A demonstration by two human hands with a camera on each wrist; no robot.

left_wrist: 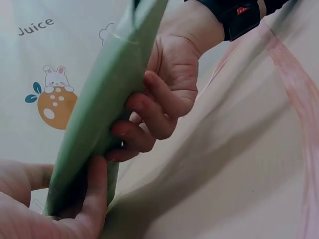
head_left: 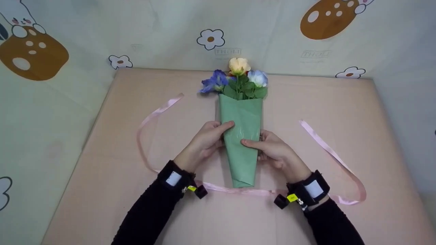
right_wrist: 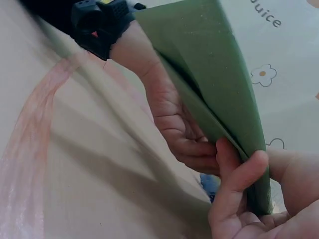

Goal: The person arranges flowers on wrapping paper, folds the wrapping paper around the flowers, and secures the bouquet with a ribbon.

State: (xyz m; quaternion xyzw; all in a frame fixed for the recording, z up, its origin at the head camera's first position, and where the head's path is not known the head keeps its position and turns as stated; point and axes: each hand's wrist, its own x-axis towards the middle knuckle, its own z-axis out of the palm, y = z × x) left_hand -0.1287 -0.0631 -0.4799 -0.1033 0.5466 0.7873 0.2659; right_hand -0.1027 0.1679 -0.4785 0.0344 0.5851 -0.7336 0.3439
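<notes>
Both hands hold a bouquet wrapped in green paper (head_left: 242, 119) above the table. My left hand (head_left: 209, 139) grips its left edge, thumb across the front and fingers behind. Lower on the right edge, my right hand (head_left: 274, 148) does the same, with its thumb on the paper. From the wrap's top rise a cream rose (head_left: 239, 66), a blue-purple flower (head_left: 214, 81), a pale blue flower (head_left: 258, 78) and green leaves (head_left: 243, 86); a bit of red shows behind them. In the right wrist view, curled fingers press the folded back of the green paper (right_wrist: 214, 64).
A long pink ribbon (head_left: 235, 190) lies on the table (head_left: 102, 136) below the wrap's tip, its ends curving up on the left and right. Behind the table hangs a pale backdrop (head_left: 163, 34) printed with flowers and cartoon figures.
</notes>
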